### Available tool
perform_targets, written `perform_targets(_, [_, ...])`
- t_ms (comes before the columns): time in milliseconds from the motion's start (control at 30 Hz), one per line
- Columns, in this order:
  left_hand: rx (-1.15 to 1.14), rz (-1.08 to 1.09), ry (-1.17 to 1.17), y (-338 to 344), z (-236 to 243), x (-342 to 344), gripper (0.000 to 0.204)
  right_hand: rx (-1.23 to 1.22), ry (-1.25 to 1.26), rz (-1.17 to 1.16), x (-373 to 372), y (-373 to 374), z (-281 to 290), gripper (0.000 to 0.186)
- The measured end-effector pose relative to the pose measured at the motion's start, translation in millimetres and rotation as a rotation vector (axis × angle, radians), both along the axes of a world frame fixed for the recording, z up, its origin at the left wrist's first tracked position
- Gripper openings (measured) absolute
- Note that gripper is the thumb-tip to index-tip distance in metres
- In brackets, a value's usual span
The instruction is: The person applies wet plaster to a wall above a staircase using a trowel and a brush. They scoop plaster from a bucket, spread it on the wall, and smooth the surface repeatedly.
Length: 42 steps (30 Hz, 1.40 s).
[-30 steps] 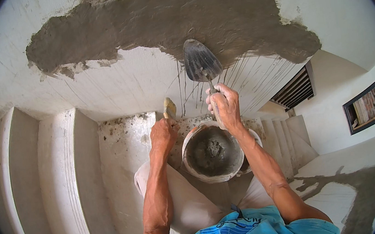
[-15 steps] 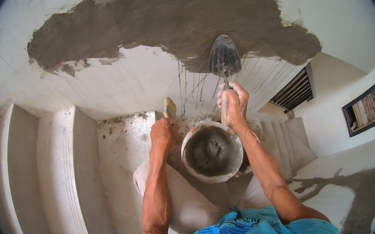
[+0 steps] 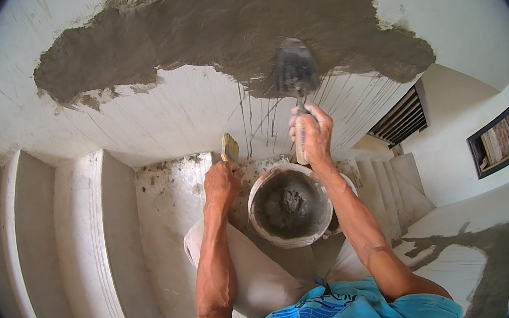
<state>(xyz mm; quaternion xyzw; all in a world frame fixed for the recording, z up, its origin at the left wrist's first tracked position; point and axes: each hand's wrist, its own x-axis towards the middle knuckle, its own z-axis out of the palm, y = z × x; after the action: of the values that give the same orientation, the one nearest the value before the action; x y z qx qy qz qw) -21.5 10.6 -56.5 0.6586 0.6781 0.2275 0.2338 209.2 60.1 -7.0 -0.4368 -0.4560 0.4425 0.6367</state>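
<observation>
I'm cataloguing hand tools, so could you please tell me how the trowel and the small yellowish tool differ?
The trowel looks larger; the yellowish tool looks smaller. The trowel's blade is dark, while the yellowish tool is pale. The trowel overlaps the grey patch in view; the yellowish tool appears apart from it. Both are gripped, by the right hand and left hand respectively.

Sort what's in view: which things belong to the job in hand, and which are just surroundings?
Job in hand:
- trowel, in the right hand
- brush, in the left hand
- bucket of grey mix
- grey patch behind the trowel

Surroundings:
- steps
- window
- grille
</observation>
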Motion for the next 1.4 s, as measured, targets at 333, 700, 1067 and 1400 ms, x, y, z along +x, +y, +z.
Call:
perform_targets(333, [0.035, -0.017, -0.014, -1.6, 2.0, 2.3, 0.016, 0.023, -0.048, 0.076, -4.1, -1.0, 3.7, 0.028])
perform_targets(700, [0.024, 0.004, 0.009, 1.2, 0.4, 1.6, 0.017, -0.104, 0.043, -0.106, 75.4, -19.9, -41.7, 0.025])
perform_targets(1067, [0.035, -0.024, -0.02, 6.6, -10.5, -5.7, 0.025, -0.415, -1.203, 0.549, 156.3, -90.2, -28.3, 0.025])
perform_targets(1400, [-0.056, 0.03, 0.041, 0.6, 7.9, -2.4, 0.024, -0.061, -2.048, 0.798, 113.1, -94.8, -50.4, 0.033])
